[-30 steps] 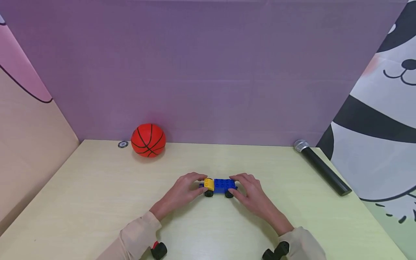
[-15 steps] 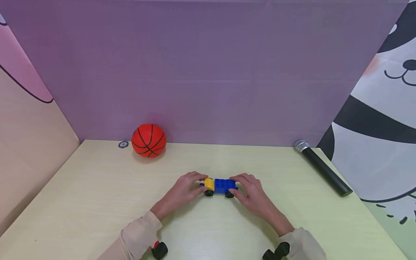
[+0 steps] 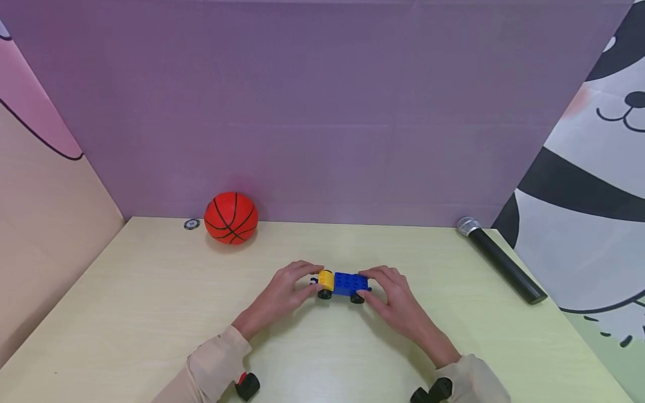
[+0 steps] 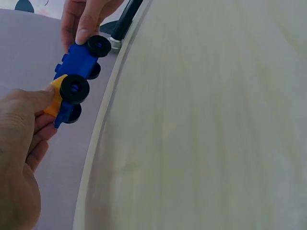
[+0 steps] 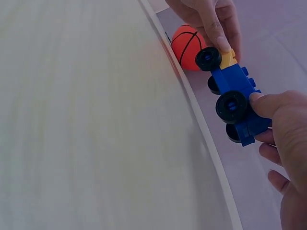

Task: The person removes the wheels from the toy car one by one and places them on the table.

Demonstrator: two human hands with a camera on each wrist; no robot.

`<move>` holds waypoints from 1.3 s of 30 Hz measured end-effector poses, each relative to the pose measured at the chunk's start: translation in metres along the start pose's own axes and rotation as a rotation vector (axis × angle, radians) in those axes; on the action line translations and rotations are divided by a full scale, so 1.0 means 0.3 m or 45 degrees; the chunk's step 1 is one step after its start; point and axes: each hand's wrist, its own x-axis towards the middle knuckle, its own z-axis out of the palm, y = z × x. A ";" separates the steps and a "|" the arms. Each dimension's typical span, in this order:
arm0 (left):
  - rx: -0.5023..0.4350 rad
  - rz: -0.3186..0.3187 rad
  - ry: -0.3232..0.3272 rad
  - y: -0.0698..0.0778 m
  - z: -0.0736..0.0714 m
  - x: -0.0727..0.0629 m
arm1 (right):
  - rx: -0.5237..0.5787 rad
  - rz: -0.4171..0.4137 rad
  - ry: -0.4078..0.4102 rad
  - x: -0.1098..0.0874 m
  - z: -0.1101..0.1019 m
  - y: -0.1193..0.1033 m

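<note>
A toy truck [image 3: 345, 284] of blue building blocks, with a yellow block at its left end and black wheels, is held between both hands over the middle of the table [image 3: 322, 347]. The left hand [image 3: 284, 294] pinches the yellow end with thumb and fingers. At the blue end, the right hand [image 3: 395, 299] grips with its thumb on the near side and fingers behind. In the left wrist view the truck [image 4: 79, 67] shows its wheels and side. The right wrist view shows the blue body [image 5: 237, 81] angled between the two hands.
A red basketball [image 3: 230, 218] sits at the back left, beside a small round dark disc [image 3: 191, 224]. Along the right edge lies a black microphone [image 3: 501, 263] with a silver head. A purple backdrop [image 3: 322, 112] rises behind the table.
Both hands have raised the toy truck slightly, moving it a little up and to the right in the head view. The ball, disc and microphone have stayed in place.
</note>
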 end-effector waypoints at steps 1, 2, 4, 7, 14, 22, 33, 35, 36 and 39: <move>-0.005 0.012 0.009 -0.001 -0.001 -0.001 | 0.002 -0.007 0.006 -0.001 -0.001 -0.001; -0.013 0.024 0.018 0.002 -0.004 -0.001 | 0.004 -0.014 0.014 -0.001 -0.002 -0.003; -0.023 0.049 0.037 0.003 -0.007 -0.003 | 0.000 -0.032 0.029 -0.002 -0.004 -0.006; -0.040 0.088 0.060 0.006 -0.012 -0.006 | -0.011 -0.064 0.059 -0.004 -0.007 -0.011; -0.056 0.138 0.097 0.018 -0.027 -0.016 | -0.015 -0.099 0.095 -0.009 -0.016 -0.030; -0.078 0.148 0.102 0.042 -0.055 -0.032 | 0.011 -0.166 0.151 -0.007 -0.030 -0.057; -0.124 0.116 0.069 0.081 -0.082 -0.027 | 0.111 -0.361 0.256 0.004 -0.048 -0.082; -0.132 0.076 0.046 0.090 -0.088 -0.025 | 0.125 -0.381 0.248 0.005 -0.045 -0.092; -0.137 0.052 0.026 0.095 -0.092 -0.023 | 0.131 -0.384 0.241 0.004 -0.044 -0.097; -0.174 -0.023 -0.068 0.111 -0.099 -0.011 | 0.154 -0.423 0.238 0.007 -0.042 -0.114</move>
